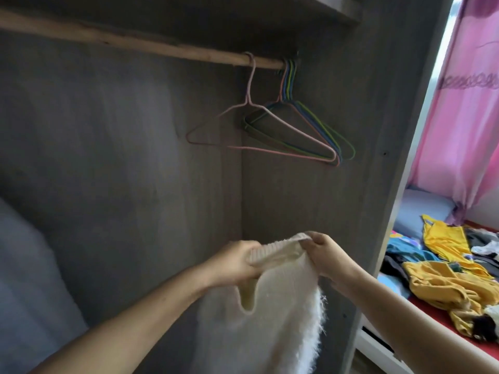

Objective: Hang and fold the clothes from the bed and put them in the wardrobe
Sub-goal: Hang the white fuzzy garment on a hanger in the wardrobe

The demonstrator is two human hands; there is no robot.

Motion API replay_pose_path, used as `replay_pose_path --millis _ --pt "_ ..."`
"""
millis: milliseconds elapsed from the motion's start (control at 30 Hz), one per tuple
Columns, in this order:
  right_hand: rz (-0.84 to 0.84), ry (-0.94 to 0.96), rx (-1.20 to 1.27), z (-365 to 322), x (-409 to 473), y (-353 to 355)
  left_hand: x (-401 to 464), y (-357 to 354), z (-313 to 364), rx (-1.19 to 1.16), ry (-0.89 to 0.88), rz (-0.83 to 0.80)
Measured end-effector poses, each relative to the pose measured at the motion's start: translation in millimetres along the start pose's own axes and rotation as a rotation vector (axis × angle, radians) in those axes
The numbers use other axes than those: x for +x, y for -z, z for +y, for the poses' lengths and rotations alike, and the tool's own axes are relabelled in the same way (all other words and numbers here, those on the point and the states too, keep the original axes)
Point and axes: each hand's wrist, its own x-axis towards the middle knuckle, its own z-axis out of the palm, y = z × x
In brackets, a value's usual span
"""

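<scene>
A white fluffy sweater [275, 314] hangs in front of the open wardrobe, held up by its ribbed edge. My left hand [235, 263] grips the left end of that edge and my right hand [324, 252] pinches the right end. Above them a wooden rail [135, 45] crosses the wardrobe. A pink wire hanger [251, 125] hangs alone on the rail, and several more coloured hangers [313, 128] are bunched at the rail's right end. On the bed [421, 211] at the right lies a heap of clothes, with yellow garments [448, 276] on top.
The wardrobe's grey side panel [399, 130] stands between the hanging space and the bed. A pink curtain [467, 117] hangs behind the bed. A blurred grey shape [29, 287] fills the lower left. A shelf [324, 6] runs above the rail.
</scene>
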Motion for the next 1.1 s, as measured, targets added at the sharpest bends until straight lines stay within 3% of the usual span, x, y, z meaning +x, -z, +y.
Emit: replay_pose_path --millis 100,167,200,267,333,400,467,500,567,633,700,767,867,933,1000,1100 --pt "-0.015 0.147 0.100 -36.2 9.3 -1.2 -6.4 11.6 -37.3 0.481 0.208 0.161" --pt "-0.031 0.189 0.062 -50.1 13.3 2.9 -6.0 26.2 -60.1 0.521 0.417 0.164" --pt "-0.054 0.189 0.002 -51.9 14.7 5.9 -4.0 35.0 -68.5 0.345 0.490 0.191" --pt "-0.182 0.163 -0.209 -50.6 16.6 11.1 2.8 48.4 -72.0 -0.316 0.571 0.291" --pt "-0.489 0.056 -0.495 -49.2 15.8 13.1 9.1 52.9 -59.3 -0.912 0.582 0.365" --pt "-0.841 -0.102 -0.782 -51.1 14.2 12.9 17.4 47.1 -47.0 -1.242 0.575 0.385" --pt "-0.984 -0.163 -0.973 -58.4 21.2 16.0 25.8 40.9 -34.7 -1.330 0.584 0.353" --pt "-0.954 -0.147 -1.002 -64.9 27.9 19.1 29.2 40.9 -28.5 -1.333 0.599 0.348" --pt "-0.722 0.000 -0.881 -86.0 48.5 27.8 36.0 44.2 -19.6 -1.325 0.608 0.372" --pt "-0.342 0.282 -0.691 -114.3 81.2 38.2 42.6 48.7 -12.3 -1.285 0.588 0.420" --pt "0.072 0.536 -0.765 -146.6 125.9 45.9 47.3 52.3 -8.3 -1.243 0.567 0.456" --pt "0.291 0.570 -0.817 -167.5 168.1 46.2 50.1 58.6 -6.4 -1.197 0.572 0.467" --pt "0.182 0.365 -0.829 -177.2 218.8 36.8 54.1 72.7 -5.3 -1.116 0.563 0.511" --pt "0.039 0.302 -0.677 -178.8 237.2 26.8 55.2 81.9 -7.3 -1.057 0.549 0.563" --pt "-0.006 0.333 -0.484 -181.6 248.7 19.6 51.5 89.8 -14.6 -0.962 0.535 0.598" --pt "0.157 0.543 -0.466 -181.2 251.2 7.4 34.1 100.3 -40.4 -0.667 0.560 0.653"
